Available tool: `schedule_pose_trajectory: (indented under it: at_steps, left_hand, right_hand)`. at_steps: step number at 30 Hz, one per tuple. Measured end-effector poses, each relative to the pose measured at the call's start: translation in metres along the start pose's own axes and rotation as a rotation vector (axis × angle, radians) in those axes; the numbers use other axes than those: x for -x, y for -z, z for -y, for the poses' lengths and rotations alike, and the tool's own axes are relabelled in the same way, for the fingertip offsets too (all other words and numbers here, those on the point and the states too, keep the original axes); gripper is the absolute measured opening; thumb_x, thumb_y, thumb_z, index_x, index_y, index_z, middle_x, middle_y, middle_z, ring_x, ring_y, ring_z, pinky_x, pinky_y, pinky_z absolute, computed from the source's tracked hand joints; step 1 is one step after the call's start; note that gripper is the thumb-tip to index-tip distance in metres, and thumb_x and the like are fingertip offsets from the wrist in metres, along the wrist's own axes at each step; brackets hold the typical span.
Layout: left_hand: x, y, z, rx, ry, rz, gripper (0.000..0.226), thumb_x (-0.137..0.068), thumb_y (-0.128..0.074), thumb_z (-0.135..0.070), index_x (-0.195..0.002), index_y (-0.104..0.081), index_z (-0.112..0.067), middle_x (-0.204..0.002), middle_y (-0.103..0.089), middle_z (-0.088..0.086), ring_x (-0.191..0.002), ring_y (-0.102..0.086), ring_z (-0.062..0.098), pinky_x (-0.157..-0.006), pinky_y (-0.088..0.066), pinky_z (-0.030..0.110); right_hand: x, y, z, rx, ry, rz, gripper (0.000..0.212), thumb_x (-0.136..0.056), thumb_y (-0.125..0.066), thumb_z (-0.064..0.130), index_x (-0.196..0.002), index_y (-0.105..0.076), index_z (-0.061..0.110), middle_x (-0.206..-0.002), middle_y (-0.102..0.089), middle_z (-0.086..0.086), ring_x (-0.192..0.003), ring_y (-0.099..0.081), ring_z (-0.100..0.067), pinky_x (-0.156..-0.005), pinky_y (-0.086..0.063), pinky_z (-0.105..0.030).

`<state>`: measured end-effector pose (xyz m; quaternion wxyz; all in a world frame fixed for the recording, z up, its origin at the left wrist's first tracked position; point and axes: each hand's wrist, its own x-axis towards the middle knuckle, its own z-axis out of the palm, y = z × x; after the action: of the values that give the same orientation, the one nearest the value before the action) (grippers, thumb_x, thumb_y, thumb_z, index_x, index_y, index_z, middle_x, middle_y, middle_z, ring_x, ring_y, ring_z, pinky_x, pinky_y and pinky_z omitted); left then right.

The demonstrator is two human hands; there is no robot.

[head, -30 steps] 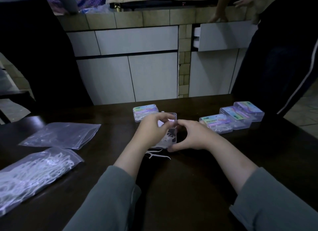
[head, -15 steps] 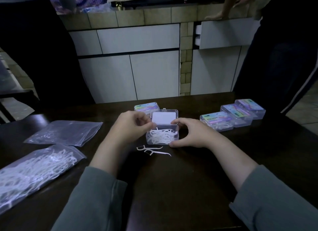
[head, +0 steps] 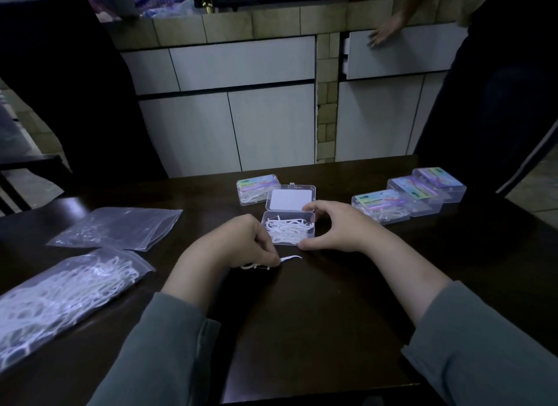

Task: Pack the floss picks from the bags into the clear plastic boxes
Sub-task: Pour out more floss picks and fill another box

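From the head view, a small clear plastic box with its hinged lid laid open (head: 289, 229) sits on the dark wooden counter (head: 317, 315), and serves as the landmark here. White floss picks lie heaped inside its tray. The right hand (head: 338, 226) cups the box's right side, thumb at the near corner and fingers (head: 314, 206) curled against the far corner by the lid. Just near-left of the box, the left hand (head: 241, 245) rests on the counter with its fingers pinched together on loose white floss picks (head: 265, 263), one tip poking out toward the right. Far-left of the box stands a closed clear box with a colourful label (head: 258, 188). To the right of it three more closed labelled boxes (head: 410, 198) sit in a row. Well to the left lie a near-empty clear zip bag (head: 117, 228) and, nearer the person, a clear zip bag full of white picks (head: 63, 297).
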<state>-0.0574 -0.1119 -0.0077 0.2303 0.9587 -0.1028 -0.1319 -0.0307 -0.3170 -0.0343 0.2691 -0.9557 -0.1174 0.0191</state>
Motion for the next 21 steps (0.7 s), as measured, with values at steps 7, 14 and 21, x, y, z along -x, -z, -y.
schedule_pose_trajectory:
  at_steps: [7,14,21]
  left_hand:
    - [0.001,-0.004,-0.006,-0.065,-0.046,0.011,0.008,-0.079,-0.072,-0.024,-0.073,-0.073,-0.029,-0.069,-0.065,-0.015,-0.071,-0.062,0.006,-0.067,-0.054,0.023]
    - [0.003,-0.001,0.002,0.226,-0.173,-0.131,0.009,-0.084,-0.069,-0.018,-0.076,-0.069,-0.018,-0.049,-0.050,-0.011,-0.053,-0.050,0.008,-0.056,-0.047,0.027]
    - [-0.029,-0.009,-0.002,0.287,-0.413,-0.521,0.018,-0.091,-0.063,-0.025,-0.075,-0.058,-0.030,-0.066,-0.048,0.006,-0.060,-0.048,0.025,-0.058,-0.044,0.039]
  right_hand:
    - [0.002,0.001,0.003,-0.005,0.007,0.008,0.079,-0.073,-0.078,0.050,-0.141,-0.041,0.034,-0.145,-0.045,0.006,-0.129,-0.044,-0.014,-0.098,-0.044,-0.034]
    - [0.002,0.001,0.000,0.003,0.022,0.013,0.079,-0.073,-0.078,0.051,-0.141,-0.041,0.036,-0.145,-0.044,0.007,-0.129,-0.043,-0.014,-0.099,-0.042,-0.034]
    - [0.002,0.003,-0.003,0.014,0.075,0.072,0.077,-0.073,-0.076,0.051,-0.140,-0.039,0.039,-0.148,-0.039,0.011,-0.131,-0.041,-0.011,-0.103,-0.042,-0.037]
